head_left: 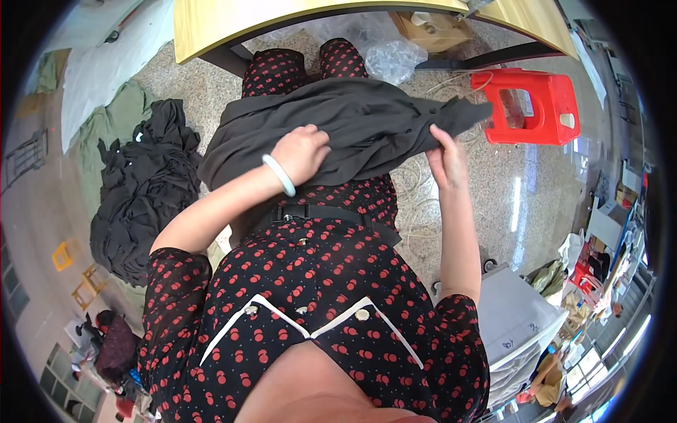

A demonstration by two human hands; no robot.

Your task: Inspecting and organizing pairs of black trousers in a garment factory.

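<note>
Across my lap lies a dark grey-black buttoned garment (352,116), loosely bunched, with a few small dark buttons toward its right end. My left hand (302,151), below a pale bangle (279,175), presses on its middle with the fingers curled into the cloth. At the right, my right hand (448,161) pinches the garment's edge between thumb and fingers, close to the buttons. The narrow right end sticks out past that hand and is slightly blurred. What lies under the curled left fingers is hidden.
A heap of black garments (144,190) lies at my left on green cloth (113,116). Ahead stands a light wood table (282,10), with clear plastic bags (395,60) and a cardboard box (431,29) beneath. A red plastic stool (557,106) lies tipped at the right.
</note>
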